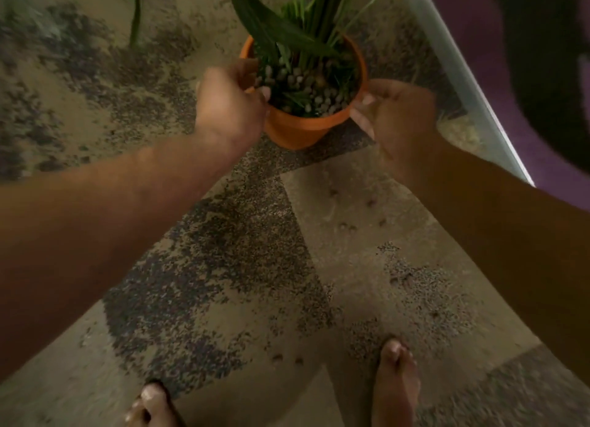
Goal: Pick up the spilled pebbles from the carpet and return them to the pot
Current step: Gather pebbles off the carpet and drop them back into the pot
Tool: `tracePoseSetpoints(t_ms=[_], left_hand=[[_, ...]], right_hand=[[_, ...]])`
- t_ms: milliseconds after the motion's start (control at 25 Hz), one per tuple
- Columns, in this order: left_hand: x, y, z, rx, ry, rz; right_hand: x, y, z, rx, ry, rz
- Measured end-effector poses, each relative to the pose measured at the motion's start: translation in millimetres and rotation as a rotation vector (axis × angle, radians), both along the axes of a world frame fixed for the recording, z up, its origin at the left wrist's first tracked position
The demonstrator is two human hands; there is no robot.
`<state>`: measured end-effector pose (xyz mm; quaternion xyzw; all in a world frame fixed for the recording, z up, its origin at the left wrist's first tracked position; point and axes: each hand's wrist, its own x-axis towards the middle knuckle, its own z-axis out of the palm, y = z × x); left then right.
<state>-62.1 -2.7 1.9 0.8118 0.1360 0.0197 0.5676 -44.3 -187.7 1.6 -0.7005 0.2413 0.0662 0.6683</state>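
Left hand [228, 104] and right hand [394, 117] we see curled, gripping opposite rim sides of round orange plastic pot [297, 129]; grey pebbles [306, 88] inside.

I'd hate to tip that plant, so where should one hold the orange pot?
By the rim, one of the hands on each side: the pot tapers downward, and the leaves block the top.

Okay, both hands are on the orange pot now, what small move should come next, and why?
Probably free the right hand and reach down for the pebbles scattered on the carpet nearer the feet. The pot stands upright and already holds pebbles, so the left hand alone could steady it.
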Motion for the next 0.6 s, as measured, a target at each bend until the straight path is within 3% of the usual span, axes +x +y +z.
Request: tracePoseSetpoints(t_ms=[80, 200, 440, 600], left_hand=[[-20, 4, -22, 0.045, 0.036, -0.004], [-67, -4, -52, 0.197, 0.096, -0.114], [-184, -22, -113, 0.484, 0.182, -0.61], [-245, -27, -135, 0.594, 0.3, -0.863]], right_hand=[[-24, -12, -7, -0.002, -0.034, -0.072], [-73, -37, -31, -0.177, 0.022, -0.085], [-182, -82, -92, -0.553, 0.259, 0.152], [-242, -84, -111, -0.588, 0.324, 0.374]])
